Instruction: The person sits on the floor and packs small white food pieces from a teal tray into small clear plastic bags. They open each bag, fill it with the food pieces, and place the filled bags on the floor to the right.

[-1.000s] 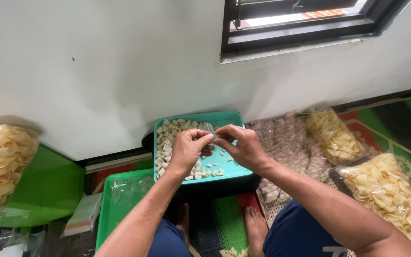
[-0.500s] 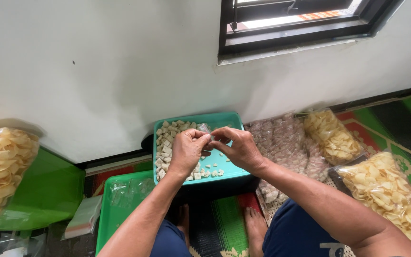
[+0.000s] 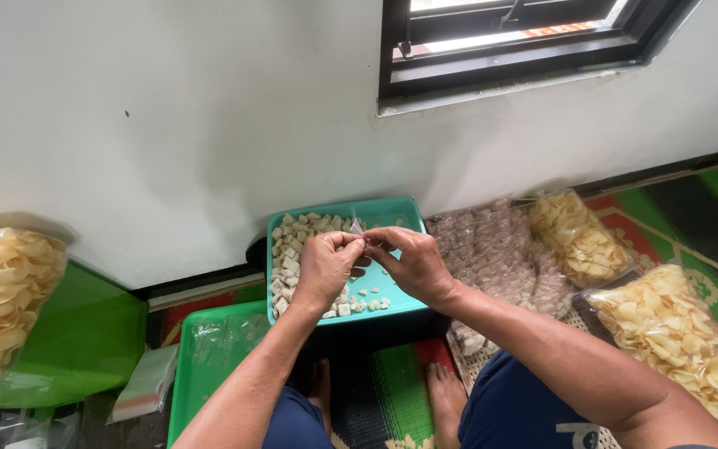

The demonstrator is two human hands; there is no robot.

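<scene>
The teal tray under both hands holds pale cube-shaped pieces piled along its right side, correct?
Not quite. In the head view the pale cube-shaped pieces lie along the left side of the teal tray; both the left hand and right hand are above it.

A teal tray (image 3: 409, 218) is holding pale beige cubes (image 3: 288, 254). A bright green tray (image 3: 189, 382) is lying beside it, near a green box (image 3: 68, 341). Clear bags of pale yellow chips (image 3: 666, 320) are resting on a mat striped in green, red and black (image 3: 708, 195). The wall (image 3: 168, 108) is showing white, the window frame (image 3: 525, 62) black.
</scene>
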